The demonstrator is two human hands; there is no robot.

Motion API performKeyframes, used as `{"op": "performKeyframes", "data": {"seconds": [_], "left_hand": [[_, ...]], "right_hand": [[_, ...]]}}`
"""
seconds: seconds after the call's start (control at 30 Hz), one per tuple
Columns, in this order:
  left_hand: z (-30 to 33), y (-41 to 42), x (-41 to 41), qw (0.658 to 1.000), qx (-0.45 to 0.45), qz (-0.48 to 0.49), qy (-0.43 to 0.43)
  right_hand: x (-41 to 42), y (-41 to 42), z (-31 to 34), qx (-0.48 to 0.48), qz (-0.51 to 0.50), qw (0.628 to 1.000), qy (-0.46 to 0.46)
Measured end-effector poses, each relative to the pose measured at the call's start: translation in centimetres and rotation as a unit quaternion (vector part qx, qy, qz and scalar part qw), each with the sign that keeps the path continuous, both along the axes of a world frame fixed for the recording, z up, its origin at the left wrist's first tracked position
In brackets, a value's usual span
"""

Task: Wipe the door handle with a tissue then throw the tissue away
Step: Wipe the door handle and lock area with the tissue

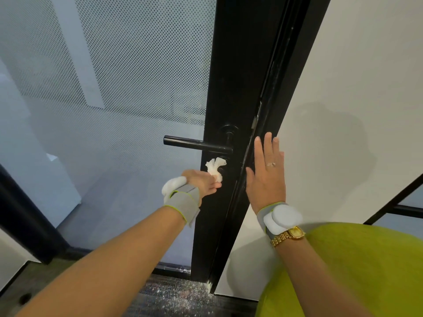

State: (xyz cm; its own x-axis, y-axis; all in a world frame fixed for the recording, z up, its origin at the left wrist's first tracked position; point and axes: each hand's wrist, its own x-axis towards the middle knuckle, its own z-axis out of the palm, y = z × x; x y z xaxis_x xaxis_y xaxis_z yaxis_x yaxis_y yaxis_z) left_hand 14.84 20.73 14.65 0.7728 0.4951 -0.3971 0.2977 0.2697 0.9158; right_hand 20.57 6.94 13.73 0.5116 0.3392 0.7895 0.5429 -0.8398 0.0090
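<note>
Green top (pixel 357 271) and both forearms fill the near part, gold watch (pixel 288 235) on the right wrist. Left hand (pixel 203 180) has its fingers pinched round a crumpled tissue (pixel 215 167), sitting just under the black handle (pixel 198 144) against the door frame (pixel 231 88). Right hand (pixel 266 177) is flat, fingers straight, up by the door edge and white wall (pixel 354 88), dotted glass (pixel 114 76) behind.

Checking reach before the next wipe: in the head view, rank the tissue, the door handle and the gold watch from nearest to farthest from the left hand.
1. tissue: pinched in the left hand.
2. door handle: just above that hand, not touched.
3. gold watch: across on the right wrist, lower right.
</note>
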Motion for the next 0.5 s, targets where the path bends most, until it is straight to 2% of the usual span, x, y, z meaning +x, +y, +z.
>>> {"op": "performKeyframes", "data": {"seconds": [0.1,0.2,0.27,0.37,0.5], "left_hand": [[0.5,0.8,-0.4,0.997,0.062,0.027,-0.032],[1.1,0.9,-0.3,0.985,0.156,0.014,-0.070],[1.5,0.5,-0.1,0.975,0.204,-0.018,-0.081],[1.7,-0.2,0.6,0.969,0.220,-0.048,-0.103],[1.4,-0.9,1.5,0.964,0.216,-0.098,-0.121]], "right_hand": [[-1.8,0.5,-1.2,0.076,0.110,0.988,0.076],[-3.0,1.0,-1.1,0.182,0.199,0.932,0.242],[-3.2,1.3,-0.6,0.234,0.239,0.894,0.298],[-2.8,1.5,0.2,0.257,0.248,0.874,0.328],[-1.9,1.5,0.2,0.316,0.176,0.835,0.414]]}}
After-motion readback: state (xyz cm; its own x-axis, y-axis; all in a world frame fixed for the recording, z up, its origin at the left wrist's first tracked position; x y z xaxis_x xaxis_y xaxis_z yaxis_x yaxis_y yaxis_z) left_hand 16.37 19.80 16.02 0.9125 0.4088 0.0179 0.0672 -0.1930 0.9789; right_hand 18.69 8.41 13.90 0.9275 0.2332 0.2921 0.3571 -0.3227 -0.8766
